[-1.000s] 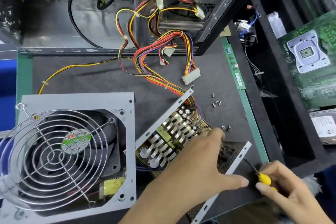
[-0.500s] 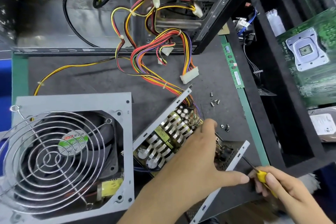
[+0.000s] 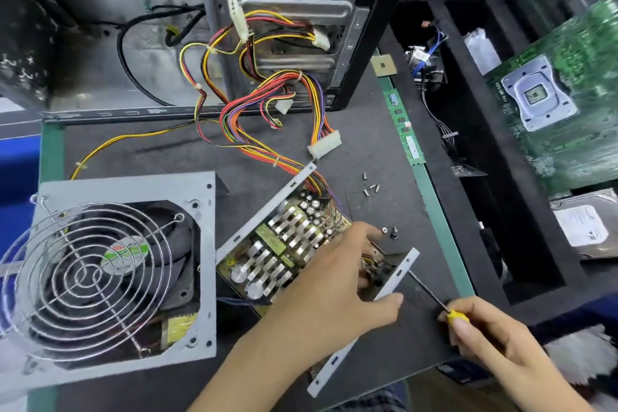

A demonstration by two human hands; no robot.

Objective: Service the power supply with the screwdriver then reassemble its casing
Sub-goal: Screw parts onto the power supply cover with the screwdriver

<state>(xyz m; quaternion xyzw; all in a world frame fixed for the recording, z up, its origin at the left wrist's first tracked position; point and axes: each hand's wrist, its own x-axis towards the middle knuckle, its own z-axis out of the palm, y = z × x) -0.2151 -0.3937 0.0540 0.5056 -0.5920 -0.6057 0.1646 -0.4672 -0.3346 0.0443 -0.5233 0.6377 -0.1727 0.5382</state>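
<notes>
On the dark work mat, the opened power supply lies with its circuit board facing up, its long axis running diagonally from the near-right corner up toward the cable bundle at the far end. Its grey side walls frame the board on the left and right. The left hand lies across the near half of the board, fingers spread and fairly straight, thumb against the right wall's outer edge. The right hand pinches the yellow handle of the screwdriver, whose thin shaft points up-left at that right wall, tip just beside it. The removed cover with its fan sits to the left, close beside the open unit. Loose screws lie on bare mat beyond the right wall, and the mat's green edge runs nearby on the right.
</notes>
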